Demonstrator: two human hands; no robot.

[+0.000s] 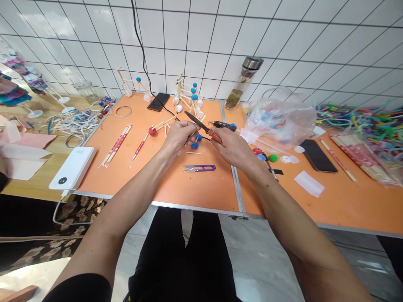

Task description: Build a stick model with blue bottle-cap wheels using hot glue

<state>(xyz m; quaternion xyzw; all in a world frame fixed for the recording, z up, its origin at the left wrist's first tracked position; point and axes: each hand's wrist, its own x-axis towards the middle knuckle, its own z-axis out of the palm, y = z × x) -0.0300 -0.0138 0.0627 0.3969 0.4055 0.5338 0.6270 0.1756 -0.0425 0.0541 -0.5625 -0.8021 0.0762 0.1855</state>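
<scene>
My right hand point(231, 147) is closed around the red-brown handle of a dark pointed tool point(197, 121), whose tip points up and left over the orange table point(132, 176). My left hand point(180, 137) is pinched shut on a small stick piece with blue caps point(195, 142) just under the tool. Purple thread snips point(200, 168) lie on the table in front of both hands. A stick-and-cap model point(189, 98) stands behind the hands.
A black phone point(159, 101) with a cable, a glue gun point(222, 124), wrapped chopsticks point(116, 144) and a white power bank point(73, 167) lie left and behind. Right: a plastic bag point(280, 119), loose caps point(273, 158), another phone point(317, 155), a glass bottle point(244, 82), coloured straws point(362, 121).
</scene>
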